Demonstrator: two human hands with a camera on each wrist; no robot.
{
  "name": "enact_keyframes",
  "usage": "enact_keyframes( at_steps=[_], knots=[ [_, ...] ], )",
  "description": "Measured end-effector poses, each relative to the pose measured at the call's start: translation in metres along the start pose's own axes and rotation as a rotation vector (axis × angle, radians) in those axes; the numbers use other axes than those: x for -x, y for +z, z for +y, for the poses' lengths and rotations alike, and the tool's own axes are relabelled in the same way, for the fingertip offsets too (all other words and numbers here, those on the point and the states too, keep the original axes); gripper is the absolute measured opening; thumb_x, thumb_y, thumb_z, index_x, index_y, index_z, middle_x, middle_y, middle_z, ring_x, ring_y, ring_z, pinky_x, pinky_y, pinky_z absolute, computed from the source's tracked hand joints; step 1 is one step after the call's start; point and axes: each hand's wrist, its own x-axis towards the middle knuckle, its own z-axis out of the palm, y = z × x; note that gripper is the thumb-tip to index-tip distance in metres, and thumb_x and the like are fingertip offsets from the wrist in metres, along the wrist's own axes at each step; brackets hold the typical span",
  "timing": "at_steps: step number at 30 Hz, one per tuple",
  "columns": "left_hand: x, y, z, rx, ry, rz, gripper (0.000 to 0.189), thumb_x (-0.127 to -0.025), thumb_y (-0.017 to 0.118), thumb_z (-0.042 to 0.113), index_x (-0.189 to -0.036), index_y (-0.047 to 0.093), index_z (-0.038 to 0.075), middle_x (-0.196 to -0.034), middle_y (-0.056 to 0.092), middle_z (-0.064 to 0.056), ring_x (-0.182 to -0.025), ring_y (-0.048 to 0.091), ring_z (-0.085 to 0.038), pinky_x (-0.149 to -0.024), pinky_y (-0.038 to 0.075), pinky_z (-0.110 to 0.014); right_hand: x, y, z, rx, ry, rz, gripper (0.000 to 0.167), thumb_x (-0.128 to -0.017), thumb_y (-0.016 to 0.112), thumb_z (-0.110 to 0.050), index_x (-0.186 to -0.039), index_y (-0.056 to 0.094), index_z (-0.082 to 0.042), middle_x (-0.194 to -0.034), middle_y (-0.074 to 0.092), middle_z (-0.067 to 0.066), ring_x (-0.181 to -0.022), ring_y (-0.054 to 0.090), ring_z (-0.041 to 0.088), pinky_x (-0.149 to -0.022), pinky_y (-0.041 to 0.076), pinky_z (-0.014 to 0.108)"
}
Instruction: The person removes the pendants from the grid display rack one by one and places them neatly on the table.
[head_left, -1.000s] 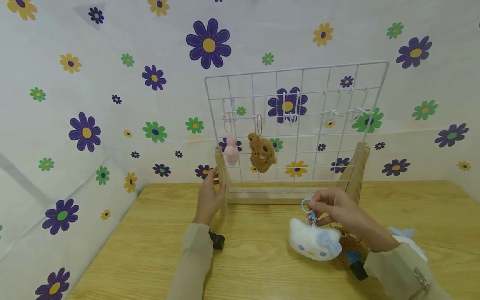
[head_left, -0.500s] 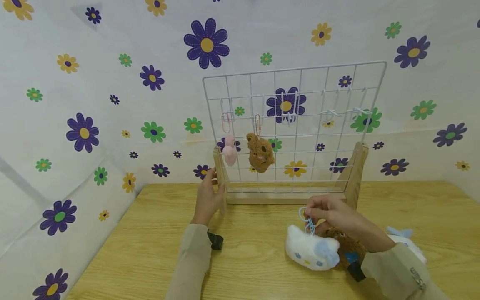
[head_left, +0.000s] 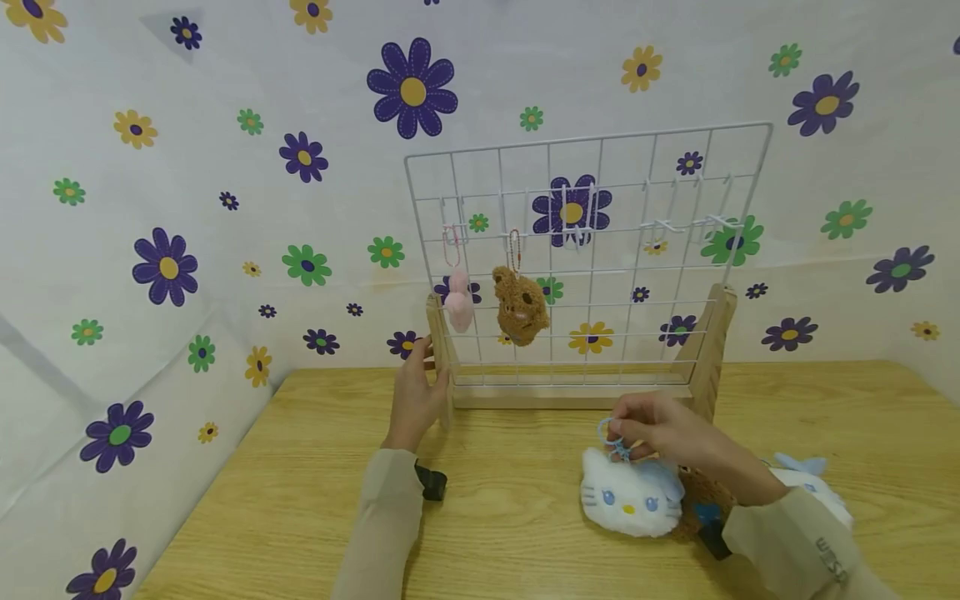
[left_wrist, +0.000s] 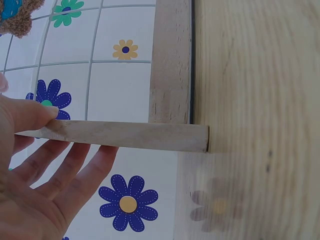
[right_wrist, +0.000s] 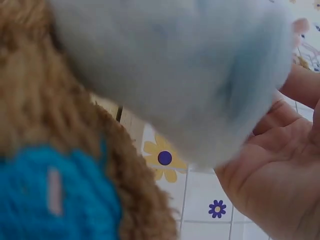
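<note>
My left hand (head_left: 417,398) grips the left wooden upright (left_wrist: 125,135) of a white wire grid rack (head_left: 592,287), thumb on one side and fingers on the other. With my right hand (head_left: 667,429) I pinch the light blue ring and chain (head_left: 609,432) of a white cat-face plush keychain (head_left: 632,498) with a blue bow. The plush hangs low over the table, its face turned towards the head camera. Behind it a brown furry plush (head_left: 705,496) with a blue patch is partly hidden by my hand and the cat; the right wrist view shows its blue knit part (right_wrist: 60,195) close up.
A pink plush keychain (head_left: 459,304) and a brown bear plush keychain (head_left: 521,308) hang from hooks on the grid's left. More white hooks (head_left: 660,227) sit bare towards the right. Another white and blue plush (head_left: 810,487) lies on the wooden table (head_left: 247,517) beside my right sleeve.
My right hand has come down slightly with the cat plush, which has swung round so its face points more forward. The left hand keeps its grip on the upright.
</note>
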Motion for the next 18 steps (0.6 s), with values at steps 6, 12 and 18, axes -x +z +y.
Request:
enact_keyframes(
  at_steps=[6,12,18],
  knots=[
    [-0.0004,0.0,0.0002,0.003,-0.02,-0.008,0.047,-0.094,0.065,-0.008,-0.138,0.05,-0.003,-0.129,0.06,-0.029,-0.106,0.064,-0.042,-0.085,0.059,-0.053,-0.0016,0.0064,0.0033,0.084,-0.042,0.013,0.014,-0.103,0.049,0.006,-0.097,0.06,0.01,-0.095,0.067,0.012,-0.085,0.067,0.016,-0.07,0.061,0.031],
    [-0.0006,0.0012,-0.0003,0.007,-0.005,-0.012,0.047,-0.094,0.065,-0.008,-0.138,0.05,-0.003,-0.129,0.06,-0.028,-0.106,0.064,-0.042,-0.085,0.059,-0.053,-0.002,0.0071,0.0052,0.184,-0.113,-0.007,0.015,-0.102,0.05,0.008,-0.093,0.062,0.008,-0.09,0.066,0.009,-0.079,0.06,0.011,-0.066,0.057,0.026],
    [-0.0008,0.0016,-0.0007,0.008,0.002,0.0,0.048,-0.093,0.065,-0.01,-0.137,0.05,-0.004,-0.127,0.061,-0.029,-0.104,0.065,-0.042,-0.084,0.059,-0.055,-0.0053,-0.0016,-0.003,0.28,-0.109,0.016,0.013,-0.102,0.051,0.007,-0.096,0.063,0.009,-0.089,0.069,0.01,-0.081,0.066,0.021,-0.072,0.061,0.034]
  ],
)
